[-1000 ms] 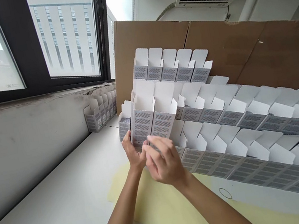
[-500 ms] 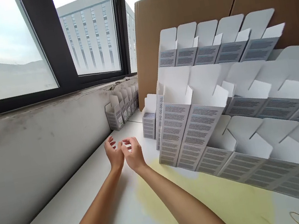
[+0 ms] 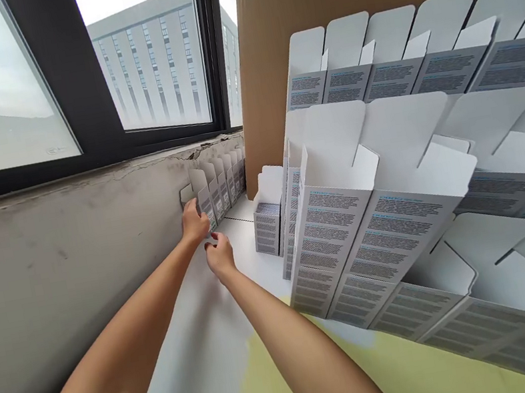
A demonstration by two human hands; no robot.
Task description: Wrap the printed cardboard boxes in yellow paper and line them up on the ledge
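By the wall, my left hand is closed on the nearest small white carton of a row, covering most of its front. The carton's flap stands up above my fingers. Just below and to the right, my right hand reaches toward the lower part of this carton. Its fingers are curved, with a gap between thumb and index finger. Whether its fingertips touch the carton is hard to see. Behind that carton, more small cartons with raised flaps line the wall.
Right of my hands stands a small carton with contents. Rows of larger open cartons with printed sides fill the right half of the white table. A big brown cardboard box rises behind them. A window is above the wall.
Both hands have moved forward from above the table to the row of small cartons. My left hand has closed on the nearest one. The view has shifted closer to the cartons.
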